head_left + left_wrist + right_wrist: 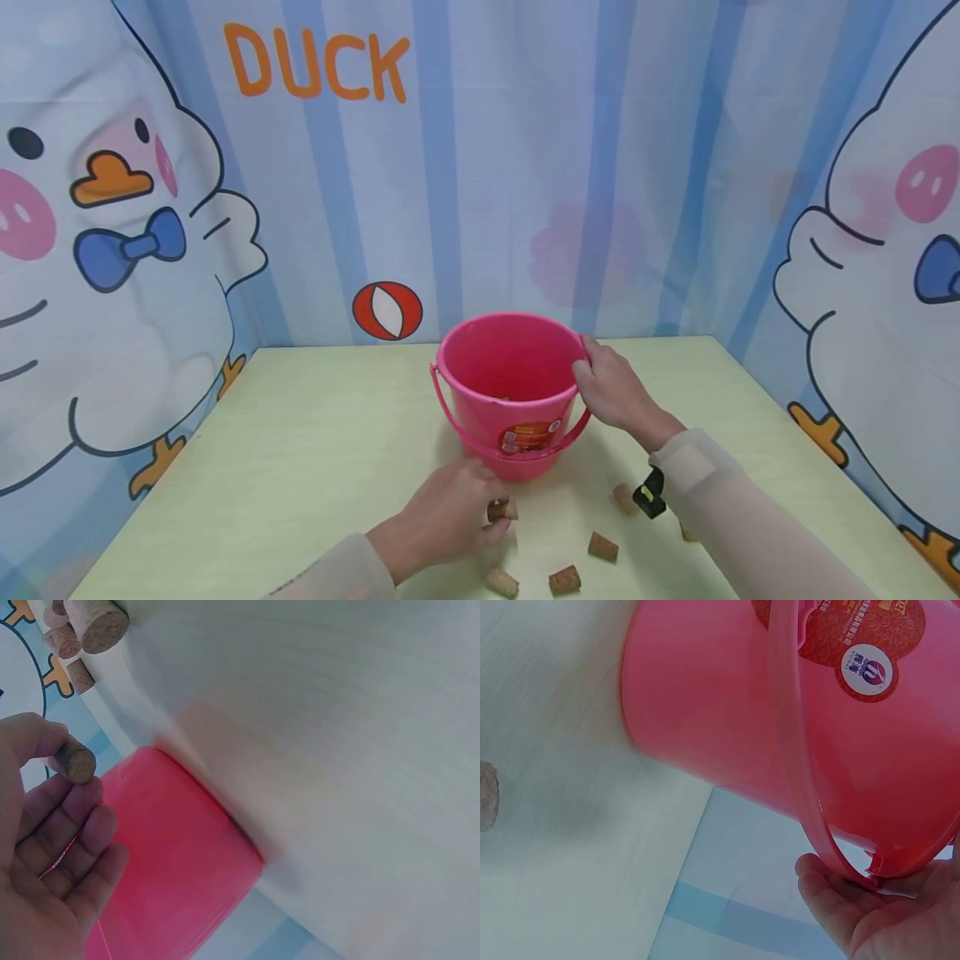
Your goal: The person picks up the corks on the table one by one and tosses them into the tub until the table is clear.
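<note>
My left hand (444,512) pinches a cork (504,509) between thumb and fingertips, close in front of the pink bucket (480,417). In the left wrist view the cork's round end (81,766) faces the camera and the other fingers (97,862) are loosely bent. My right hand (617,385) grips the bucket's rim on the right, where the handle joins it. The bucket stands upright with its handle (787,727) hanging down across the front. Loose corks lie on the table near the hands, among them a dark one (565,580) and a pale one (502,582).
More corks lie right of centre, one (603,547) in front of the bucket and another (625,499) beside the right wrist. The right sleeve partly hides a further cork (687,533). Behind the pale table (337,400) hangs a duck-printed curtain (510,150).
</note>
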The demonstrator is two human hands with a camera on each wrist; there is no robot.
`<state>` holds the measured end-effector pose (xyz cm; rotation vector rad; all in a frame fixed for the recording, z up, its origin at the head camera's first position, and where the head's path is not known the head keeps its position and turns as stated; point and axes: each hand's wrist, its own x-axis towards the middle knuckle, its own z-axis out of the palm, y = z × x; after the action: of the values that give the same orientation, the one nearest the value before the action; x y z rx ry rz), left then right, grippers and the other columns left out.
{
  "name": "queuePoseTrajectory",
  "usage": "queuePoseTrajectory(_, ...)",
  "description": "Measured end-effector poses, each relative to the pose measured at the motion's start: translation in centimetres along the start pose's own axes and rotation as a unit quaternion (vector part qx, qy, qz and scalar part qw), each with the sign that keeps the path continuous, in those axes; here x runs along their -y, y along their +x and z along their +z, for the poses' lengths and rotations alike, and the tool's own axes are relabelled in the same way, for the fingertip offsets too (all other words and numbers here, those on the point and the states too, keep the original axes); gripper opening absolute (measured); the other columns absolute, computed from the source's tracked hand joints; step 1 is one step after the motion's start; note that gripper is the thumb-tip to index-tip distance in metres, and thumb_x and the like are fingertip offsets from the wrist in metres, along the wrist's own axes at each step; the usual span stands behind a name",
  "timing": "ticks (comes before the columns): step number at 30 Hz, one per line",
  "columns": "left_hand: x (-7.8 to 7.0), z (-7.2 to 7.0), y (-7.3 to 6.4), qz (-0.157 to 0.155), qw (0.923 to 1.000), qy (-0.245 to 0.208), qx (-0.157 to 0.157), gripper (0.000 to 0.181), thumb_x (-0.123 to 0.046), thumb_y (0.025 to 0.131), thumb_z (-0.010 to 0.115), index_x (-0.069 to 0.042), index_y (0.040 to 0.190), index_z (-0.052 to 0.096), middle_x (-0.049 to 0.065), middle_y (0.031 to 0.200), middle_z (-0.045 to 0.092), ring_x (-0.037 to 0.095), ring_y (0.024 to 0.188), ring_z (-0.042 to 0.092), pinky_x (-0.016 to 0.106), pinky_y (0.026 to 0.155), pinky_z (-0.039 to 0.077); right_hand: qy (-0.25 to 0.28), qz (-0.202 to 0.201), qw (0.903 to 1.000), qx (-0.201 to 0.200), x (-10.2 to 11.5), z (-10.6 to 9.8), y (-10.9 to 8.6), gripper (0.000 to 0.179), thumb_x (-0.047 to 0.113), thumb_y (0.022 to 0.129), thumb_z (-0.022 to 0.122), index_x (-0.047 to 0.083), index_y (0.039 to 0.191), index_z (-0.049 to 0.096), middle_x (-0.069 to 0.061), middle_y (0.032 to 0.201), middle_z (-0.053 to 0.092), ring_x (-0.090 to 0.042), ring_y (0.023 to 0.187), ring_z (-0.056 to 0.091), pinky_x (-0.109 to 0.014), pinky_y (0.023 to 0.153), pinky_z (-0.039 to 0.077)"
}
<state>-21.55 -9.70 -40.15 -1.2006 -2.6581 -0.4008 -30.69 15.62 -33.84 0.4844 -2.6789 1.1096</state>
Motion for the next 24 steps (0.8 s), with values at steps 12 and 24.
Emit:
queuePoseTrajectory(12, 0.0, -0.5, -0.2, -0.006, 0.9998, -0.008, -0.015, 0.007, -0.025, 0.086, 0.083, -0.021, 0.089, 0.079, -0.016, 0.079, 0.069, 0.002, 0.078, 0.053, 0.016, 0.074, 0.05, 0.004, 0.001, 1.0, 0.003, -0.2, 0.1, 0.0, 0.05, 0.016, 0.1, 0.045, -0.002, 0.147, 0.043, -0.017, 0.101, 0.062, -0.026, 0.08, 0.055, -0.033, 0.066, 0.053)
queuePoseTrajectory(24, 0.2, -1.1, 0.0, 0.015, 0.9985, -0.003, -0.053, 0.014, -0.027, 0.084, 0.086, -0.019, 0.091, 0.076, -0.014, 0.083, 0.07, 0.003, 0.082, 0.056, 0.016, 0.077, 0.052, 0.012, 0.001, 0.9999, 0.006, -0.1, 0.0, 0.0, 0.051, 0.017, 0.1, 0.047, -0.002, 0.147, 0.042, -0.019, 0.103, 0.062, -0.026, 0.079, 0.055, -0.032, 0.066, 0.055)
